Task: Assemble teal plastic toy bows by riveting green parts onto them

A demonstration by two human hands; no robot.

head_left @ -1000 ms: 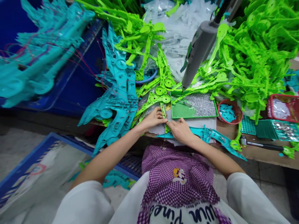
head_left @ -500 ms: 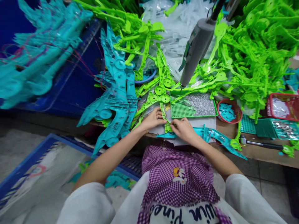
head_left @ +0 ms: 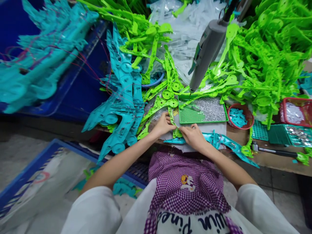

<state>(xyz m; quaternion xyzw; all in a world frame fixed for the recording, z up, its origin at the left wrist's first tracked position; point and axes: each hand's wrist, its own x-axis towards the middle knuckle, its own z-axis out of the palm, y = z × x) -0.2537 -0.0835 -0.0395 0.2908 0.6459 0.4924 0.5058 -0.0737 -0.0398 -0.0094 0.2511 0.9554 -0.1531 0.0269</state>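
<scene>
My left hand (head_left: pixel 163 125) has its fingers curled around a lime-green plastic part (head_left: pixel 175 132) at the front edge of the worktable. Close by on the right, my right hand (head_left: pixel 194 136) is closed in a pinch against the lower end of that part; whatever sits between its fingertips is too small to make out. Beneath my right hand lies a long turquoise plastic shell (head_left: pixel 225 143) with thin red wires. Just beyond my hands stands a green tray (head_left: pixel 190 117) partly filled with small silvery screws (head_left: pixel 211 109).
A grey electric screwdriver (head_left: pixel 207 53) hangs tip-down above the tray. Turquoise shells (head_left: pixel 125 97) pile up on the left, green parts (head_left: pixel 265 61) on the right. Rightward are a red basket (head_left: pixel 248 118) of turquoise pieces and a hammer (head_left: pixel 275 150). A blue crate (head_left: pixel 48 151) stands lower left.
My fingertips have shifted slightly around the green part, the right ones moving a little inward and flattening. The whole view has drifted a few pixels; other things stay put.
</scene>
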